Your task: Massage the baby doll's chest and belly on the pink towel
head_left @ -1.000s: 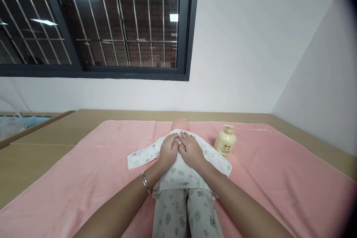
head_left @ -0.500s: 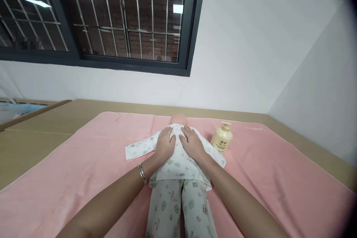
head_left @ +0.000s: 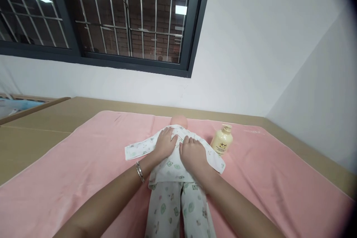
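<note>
Our left hand [head_left: 165,144] and right hand [head_left: 193,154] on a doll's shirt

We see the doll [head_left: 173,174] lying along the middle of a pink blanket [head_left: 92,156] on a wooden worktop [head_left: 52,111], its head [head_left: 179,121] by the blanket's far edge. It wears a white printed shirt [head_left: 175,161] and matching trousers [head_left: 165,208], whose legs run out of view towards us. Our left hand rests released on the chest, fingers extended and thumb apart. Our right hand lies just beside it with fingers bent; we cannot tell whether its grip has any cloth. A silvery bracelet [head_left: 140,171] circles our left wrist. Near the right sleeve [head_left: 216,160], towards the worktop's far right corner, stands a cream pump bottle [head_left: 222,140]; the sleeve hides part of its base. Beyond the far edge rises a white wall [head_left: 245,44] with a dark-framed window [head_left: 156,15].
</note>
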`<state>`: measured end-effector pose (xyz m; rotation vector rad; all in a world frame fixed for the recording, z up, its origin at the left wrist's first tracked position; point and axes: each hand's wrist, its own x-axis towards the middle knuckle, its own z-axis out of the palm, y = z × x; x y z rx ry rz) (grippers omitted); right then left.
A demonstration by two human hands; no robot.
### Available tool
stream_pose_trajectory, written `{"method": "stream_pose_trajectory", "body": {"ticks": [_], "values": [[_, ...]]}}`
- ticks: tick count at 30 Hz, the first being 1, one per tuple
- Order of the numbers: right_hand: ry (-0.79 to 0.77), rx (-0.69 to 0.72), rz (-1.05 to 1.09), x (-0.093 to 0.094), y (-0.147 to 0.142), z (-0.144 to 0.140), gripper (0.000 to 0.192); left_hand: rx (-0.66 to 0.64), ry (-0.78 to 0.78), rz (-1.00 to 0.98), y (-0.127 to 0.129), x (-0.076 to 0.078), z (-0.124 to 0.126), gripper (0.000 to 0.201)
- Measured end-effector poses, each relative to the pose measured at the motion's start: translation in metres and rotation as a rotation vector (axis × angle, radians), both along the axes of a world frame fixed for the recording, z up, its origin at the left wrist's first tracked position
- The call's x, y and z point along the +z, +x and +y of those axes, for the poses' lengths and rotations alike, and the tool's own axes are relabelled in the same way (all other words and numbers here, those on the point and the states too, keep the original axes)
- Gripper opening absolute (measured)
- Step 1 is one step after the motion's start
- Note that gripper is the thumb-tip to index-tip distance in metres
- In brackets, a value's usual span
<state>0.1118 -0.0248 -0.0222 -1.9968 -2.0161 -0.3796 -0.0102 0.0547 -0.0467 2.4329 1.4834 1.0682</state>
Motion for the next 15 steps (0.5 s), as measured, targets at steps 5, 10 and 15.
{"method": "stream_pose_trajectory", "body": {"ticks": [5, 10, 15], "values": [[-0.034, 0.085, 0.090, -0.001, 0.013, 0.012, 0.053, 0.018, 0.040, -0.004, 0.002, -0.002, -0.003, 0.040], [-0.078, 0.249, 0.261, -0.010, 0.043, 0.041, 0.060, 0.029, 0.179, 0.021, 0.011, -0.003, -0.027, 0.034], [-0.094, 0.268, 0.263, -0.012, 0.042, 0.042, 0.056, 0.044, 0.122, 0.013, 0.014, -0.002, -0.033, 0.038]]}}
